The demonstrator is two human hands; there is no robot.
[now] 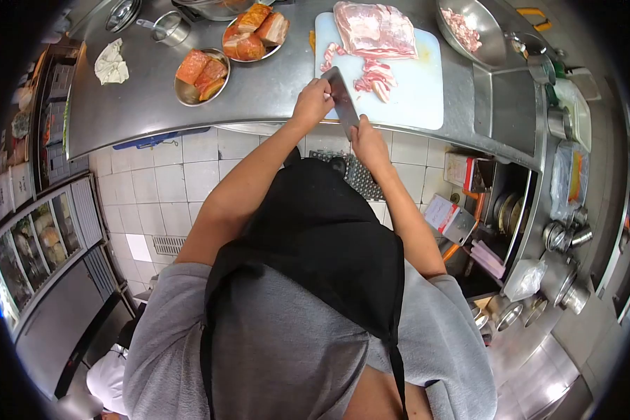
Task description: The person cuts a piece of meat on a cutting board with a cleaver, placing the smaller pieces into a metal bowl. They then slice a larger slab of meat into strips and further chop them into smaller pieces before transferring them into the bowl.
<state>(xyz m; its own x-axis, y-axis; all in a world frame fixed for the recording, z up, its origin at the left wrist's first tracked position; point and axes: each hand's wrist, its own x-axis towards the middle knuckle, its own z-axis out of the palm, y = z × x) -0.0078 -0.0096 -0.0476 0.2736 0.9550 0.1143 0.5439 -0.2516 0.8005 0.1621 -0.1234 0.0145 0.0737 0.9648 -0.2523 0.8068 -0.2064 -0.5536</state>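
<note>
My right hand (pixel 370 145) is closed round the handle of a cleaver (pixel 342 102). Its broad blade slants up and away over the front left part of a white cutting board (pixel 423 91). Close against the left side of the blade is my left hand (pixel 313 105), fingers curled; whether they pinch the blade or a small scrap cannot be made out. A large slab of raw pork belly (pixel 376 30) lies at the back of the board. Sliced pork (pixel 376 79) is heaped in front of it, and a few strips (pixel 331 56) lie to its left.
Left of the board stand two metal bowls of browned pork chunks (pixel 254 33) (pixel 203 73), a small saucepan (pixel 171 29) and a crumpled white cloth (pixel 112 63). At right, a metal bowl (pixel 493 42) holds cut meat beside a sink (pixel 507 105). The counter's front edge (pixel 210 126) runs before me.
</note>
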